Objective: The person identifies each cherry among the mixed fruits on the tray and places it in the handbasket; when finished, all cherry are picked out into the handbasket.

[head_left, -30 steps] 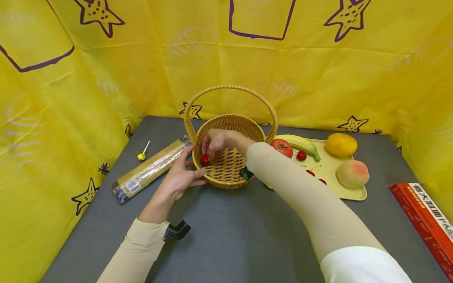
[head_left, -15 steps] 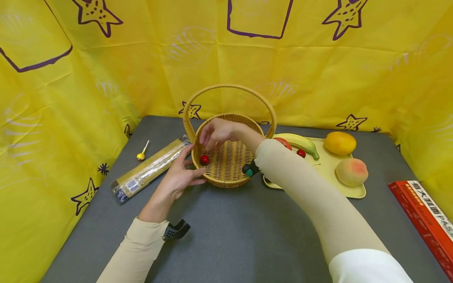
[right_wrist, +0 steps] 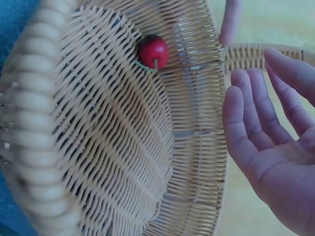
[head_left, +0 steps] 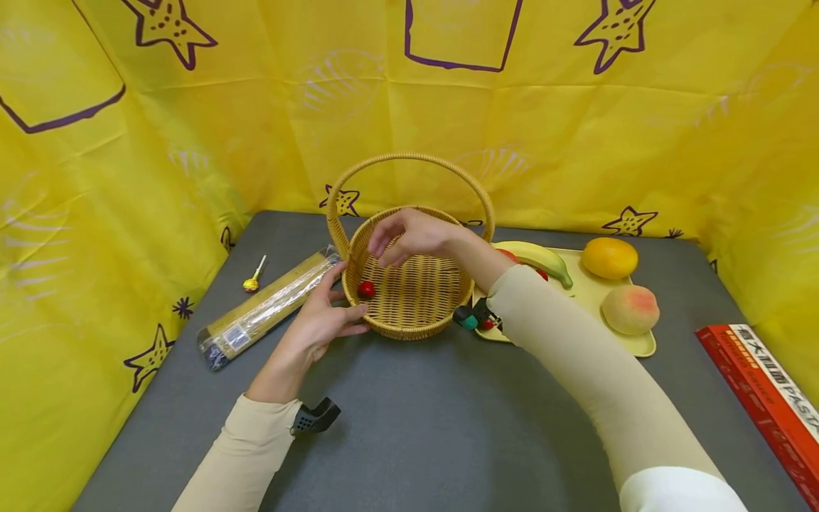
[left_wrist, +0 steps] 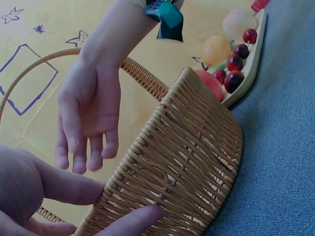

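Observation:
A wicker basket [head_left: 416, 284] with a tall hooped handle stands mid-table. My left hand [head_left: 318, 320] rests against its near-left side, extended fingers touching the rim and outer wall; a finger [left_wrist: 135, 221] lies along the weave in the left wrist view. Over the basket's opening hovers my right hand [head_left: 412, 233], fingers loosely bent and holding nothing. One red cherry [head_left: 366, 289] lies inside at the left of the basket floor; its green stem shows in the right wrist view, where the cherry [right_wrist: 153, 51] is apart from the right hand [right_wrist: 275, 142].
Right of the basket, a pale yellow tray [head_left: 645, 345] bears a banana [head_left: 537, 257], a mango-like yellow fruit [head_left: 610, 257], a peach [head_left: 630, 310], a partly hidden tomato and several cherries [left_wrist: 235, 63]. A lollipop [head_left: 252, 284], a long wrapped packet [head_left: 269, 306] and a red pasta box [head_left: 761, 398] lie around.
My right hand has let go of the cherry, leaving it in the basket, and has risen and drawn back slightly to the right. The left hand keeps its place on the basket.

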Demonstrator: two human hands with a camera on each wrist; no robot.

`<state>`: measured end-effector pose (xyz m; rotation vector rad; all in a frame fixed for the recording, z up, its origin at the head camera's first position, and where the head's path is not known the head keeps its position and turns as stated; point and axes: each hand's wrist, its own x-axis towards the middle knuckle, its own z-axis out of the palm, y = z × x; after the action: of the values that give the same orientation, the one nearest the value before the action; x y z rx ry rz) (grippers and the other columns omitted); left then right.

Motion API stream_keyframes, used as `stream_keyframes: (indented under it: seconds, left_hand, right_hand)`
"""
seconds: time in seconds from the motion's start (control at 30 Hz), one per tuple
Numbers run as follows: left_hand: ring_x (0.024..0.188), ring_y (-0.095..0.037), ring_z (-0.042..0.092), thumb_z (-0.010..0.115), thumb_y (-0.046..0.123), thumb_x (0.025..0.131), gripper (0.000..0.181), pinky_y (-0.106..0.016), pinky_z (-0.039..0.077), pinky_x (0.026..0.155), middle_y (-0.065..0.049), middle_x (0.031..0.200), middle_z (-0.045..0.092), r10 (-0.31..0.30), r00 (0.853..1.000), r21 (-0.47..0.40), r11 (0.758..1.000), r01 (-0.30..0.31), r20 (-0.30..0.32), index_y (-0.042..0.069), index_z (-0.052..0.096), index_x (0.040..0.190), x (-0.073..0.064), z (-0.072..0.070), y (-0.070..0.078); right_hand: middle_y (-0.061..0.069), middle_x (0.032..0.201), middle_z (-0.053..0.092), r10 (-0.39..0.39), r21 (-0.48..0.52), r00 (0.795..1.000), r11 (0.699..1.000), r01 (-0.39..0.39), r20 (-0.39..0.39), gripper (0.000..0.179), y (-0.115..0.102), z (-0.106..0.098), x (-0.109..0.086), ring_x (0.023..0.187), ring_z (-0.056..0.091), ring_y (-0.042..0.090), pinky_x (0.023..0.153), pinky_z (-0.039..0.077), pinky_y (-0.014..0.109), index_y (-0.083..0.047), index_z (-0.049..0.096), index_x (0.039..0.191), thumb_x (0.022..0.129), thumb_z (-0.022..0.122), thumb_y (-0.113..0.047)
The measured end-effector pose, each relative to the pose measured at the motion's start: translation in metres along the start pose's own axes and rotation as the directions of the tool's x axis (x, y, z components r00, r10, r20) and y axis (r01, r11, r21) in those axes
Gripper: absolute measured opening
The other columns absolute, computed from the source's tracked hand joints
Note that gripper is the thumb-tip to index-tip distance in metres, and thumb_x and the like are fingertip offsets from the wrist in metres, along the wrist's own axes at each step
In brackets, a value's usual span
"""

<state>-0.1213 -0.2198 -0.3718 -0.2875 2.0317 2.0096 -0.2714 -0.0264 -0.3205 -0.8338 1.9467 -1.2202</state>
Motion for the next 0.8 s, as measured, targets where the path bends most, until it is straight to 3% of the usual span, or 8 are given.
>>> stream_keyframes:
  seconds: [0.2, 0.37, 0.57, 0.8]
  left_hand:
    - [0.127, -0.053, 0.056, 0.061, -0.008, 0.099, 0.095, -0.044, 0.064, 0.091, -0.034, 0.156, 0.025, -0.007, 1.0, 0.002, 1.0, 0.007, 0.001, 0.027, 0.008, 0.169, 0.0, 0.0, 0.0]
    - [0.127, -0.053, 0.056, 0.06, -0.008, 0.099, 0.094, -0.043, 0.064, 0.091, -0.034, 0.156, 0.025, -0.007, 1.0, 0.001, 1.0, 0.007, 0.003, 0.028, 0.008, 0.169, 0.0, -0.001, 0.0]
    - [0.126, -0.052, 0.057, 0.06, -0.008, 0.1, 0.094, -0.041, 0.064, 0.089, -0.034, 0.156, 0.026, -0.006, 1.0, 0.005, 1.0, 0.006, 0.008, 0.028, 0.008, 0.169, 0.0, -0.001, 0.0]
    - [0.126, -0.052, 0.057, 0.061, -0.007, 0.1, 0.094, -0.041, 0.065, 0.089, -0.033, 0.156, 0.027, -0.01, 1.0, 0.006, 1.0, 0.01, 0.005, 0.028, 0.007, 0.169, 0.0, 0.0, 0.0]
  right_hand:
    - [0.018, 0.112, 0.07, -0.056, 0.055, 0.998, 0.997, 0.058, -0.033, 0.023, 0.002, 0.001, -0.014, 0.107, 0.069, 0.038, 0.093, 0.062, 0.051, -0.004, 0.073, 0.112, 0.09, 0.079, -0.004]
    - [0.022, 0.114, 0.07, -0.092, 0.089, 0.994, 0.991, 0.096, -0.052, 0.027, 0.003, 0.002, -0.025, 0.105, 0.068, 0.033, 0.089, 0.064, 0.045, 0.0, 0.072, 0.114, 0.089, 0.08, -0.004]
    - [0.013, 0.113, 0.073, -0.133, 0.1, 0.989, 0.985, 0.139, -0.066, 0.025, 0.004, 0.002, -0.037, 0.105, 0.069, 0.032, 0.089, 0.063, 0.043, -0.002, 0.073, 0.114, 0.09, 0.08, -0.004]
    - [0.012, 0.114, 0.073, -0.169, 0.055, 0.983, 0.983, 0.173, -0.078, 0.027, 0.006, 0.002, -0.054, 0.102, 0.07, 0.031, 0.092, 0.062, 0.042, 0.001, 0.071, 0.116, 0.091, 0.079, -0.005]
